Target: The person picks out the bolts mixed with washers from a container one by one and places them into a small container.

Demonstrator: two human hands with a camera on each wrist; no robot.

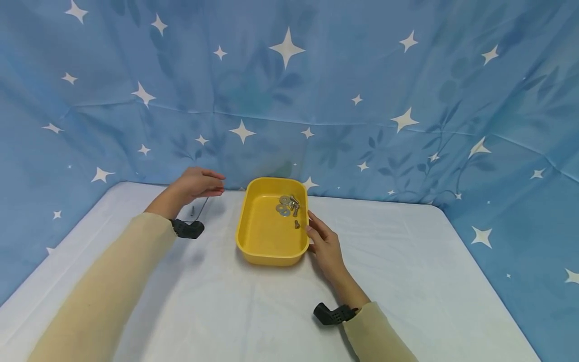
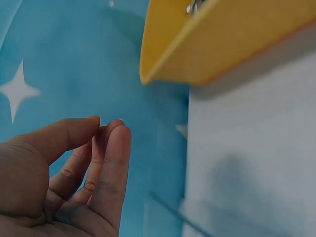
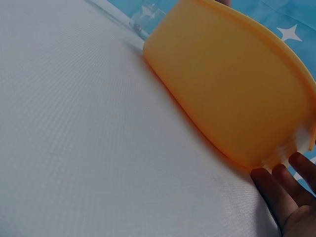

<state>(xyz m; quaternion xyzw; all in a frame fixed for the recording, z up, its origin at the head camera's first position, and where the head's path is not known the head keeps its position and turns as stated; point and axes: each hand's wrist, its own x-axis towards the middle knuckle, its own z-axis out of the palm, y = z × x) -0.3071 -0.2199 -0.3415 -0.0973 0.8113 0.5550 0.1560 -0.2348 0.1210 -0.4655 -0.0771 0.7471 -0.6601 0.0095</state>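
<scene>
A yellow plastic tray [image 1: 242, 221] stands on the white tablecloth at the middle back. At its far right it holds two washers [image 1: 284, 205] and a few small bolts [image 1: 297, 224]. My right hand [image 1: 316, 231] lies beside the tray's right wall with straight fingers [image 3: 281, 192] against the tray [image 3: 232, 89]. My left hand [image 1: 212, 183] hovers left of the tray, near the backdrop, thumb and fingertips close together [image 2: 106, 126], with nothing seen between them. A small dark bolt [image 1: 192, 210] sits on the cloth under that hand. The tray's corner [image 2: 237, 44] shows above it.
A blue cloth with white stars [image 1: 289, 100] walls in the back and both sides of the table. White tablecloth [image 1: 253, 311] stretches in front of the tray. Black wrist mounts [image 1: 187, 229] [image 1: 332, 314] sit on both sleeves.
</scene>
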